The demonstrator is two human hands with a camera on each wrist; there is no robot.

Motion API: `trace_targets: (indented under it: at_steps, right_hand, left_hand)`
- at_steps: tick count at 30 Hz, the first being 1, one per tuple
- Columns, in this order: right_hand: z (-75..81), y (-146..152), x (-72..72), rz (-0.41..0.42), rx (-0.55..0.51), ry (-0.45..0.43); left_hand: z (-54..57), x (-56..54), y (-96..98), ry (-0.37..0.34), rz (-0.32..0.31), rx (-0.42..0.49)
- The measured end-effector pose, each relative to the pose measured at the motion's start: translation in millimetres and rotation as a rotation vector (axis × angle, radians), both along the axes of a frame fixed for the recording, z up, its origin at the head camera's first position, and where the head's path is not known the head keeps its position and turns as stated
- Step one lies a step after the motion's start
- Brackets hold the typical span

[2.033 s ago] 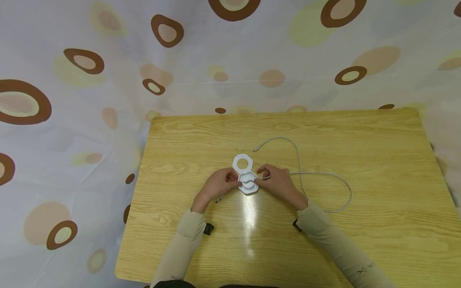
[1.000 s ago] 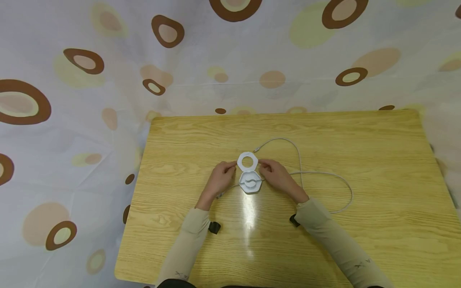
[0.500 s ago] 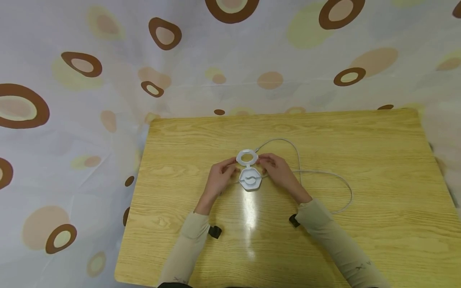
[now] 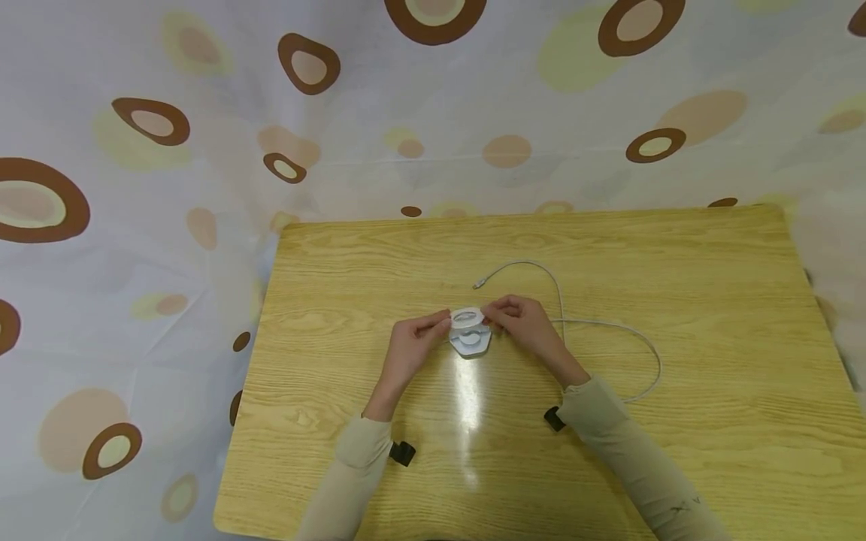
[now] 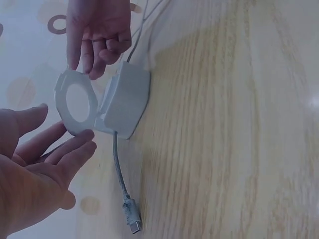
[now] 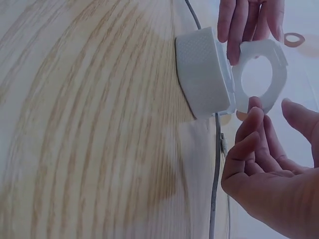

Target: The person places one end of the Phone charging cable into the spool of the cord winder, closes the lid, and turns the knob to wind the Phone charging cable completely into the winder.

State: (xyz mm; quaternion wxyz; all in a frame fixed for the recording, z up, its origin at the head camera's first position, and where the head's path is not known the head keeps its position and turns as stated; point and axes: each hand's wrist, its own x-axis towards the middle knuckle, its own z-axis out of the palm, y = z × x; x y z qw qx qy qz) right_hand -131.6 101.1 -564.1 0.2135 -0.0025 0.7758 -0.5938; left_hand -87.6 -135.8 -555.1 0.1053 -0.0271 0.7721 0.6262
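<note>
A white hexagonal cable box (image 4: 470,349) stands on the wooden table. Its hinged lid (image 4: 467,325), a ring with a round hole, is tilted up partway over the base. A thin light cable runs through the base, and its short end with a plug (image 5: 131,214) hangs out in the left wrist view. My left hand (image 4: 409,349) touches the lid's left edge with its fingertips, thumb apart from it. At the opposite edge, the fingertips of my right hand (image 4: 531,327) also touch the lid (image 6: 274,82), with the thumb spread away.
The long part of the cable (image 4: 609,324) loops over the table to the right. Its other plug (image 4: 479,284) lies behind the box. A patterned curtain (image 4: 473,113) hangs along the table's far edge. Black wrist cameras (image 4: 402,453) sit under both sleeves.
Both hands have gone from the cable in the base to the sides of the lid. The lid, lying flat behind the base earlier, has swung up and toward the base.
</note>
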Motion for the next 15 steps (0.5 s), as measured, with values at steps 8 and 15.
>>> trace_targets:
  at_steps: [8, 15]
  right_hand:
    - [-3.6, 1.4, 4.9, 0.095, 0.107, 0.039]
    - [-3.1, 2.5, 8.9, 0.138, 0.152, 0.076]
  left_hand:
    - [-10.0, 10.9, 9.6, 0.028, -0.035, -0.021]
    - [-14.7, 13.5, 16.5, 0.032, -0.031, 0.006]
